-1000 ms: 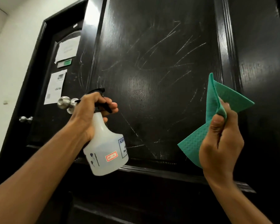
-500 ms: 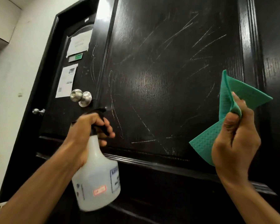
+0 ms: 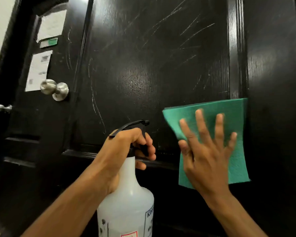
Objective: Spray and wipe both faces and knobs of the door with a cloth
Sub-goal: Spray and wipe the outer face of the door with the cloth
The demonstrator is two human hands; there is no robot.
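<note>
1. The door [image 3: 152, 69] fills nearly the whole frame: a black, glossy, wood-grained face with a raised panel in the centre, pale scratches fanning across the upper middle and a patch of fine droplets catching the light at centre
2. A horizontal moulding crosses the lower middle of the frame, and a vertical moulding runs down the right of centre; the far right strip of the door is plain dark panel
3. A pale wall [image 3: 0, 23] shows only as a narrow wedge at the upper left edge
4. The spray bottle [image 3: 126, 207], translucent white with a black trigger head, stands at bottom centre, its nozzle pointing up and right toward the door
5. The green cloth [image 3: 229, 120] lies flat against the door at right of centre, its upper right corner overlapping the foot of the vertical moulding
6. The right hand [image 3: 207, 156] has its fingers spread and straight, pressing the cloth against the door
7. The left hand [image 3: 126, 147] is curled round the bottle's neck, fingers wrapped over the trigger
8. Papers [image 3: 39, 69] are stuck on the door at upper left, blurred and unreadable, with a small green label between them
9. The steel knob [image 3: 54, 88] juts out at the left, below the papers, well apart from both hands
10. A smaller knob [image 3: 3, 107] sits at the far left edge
</note>
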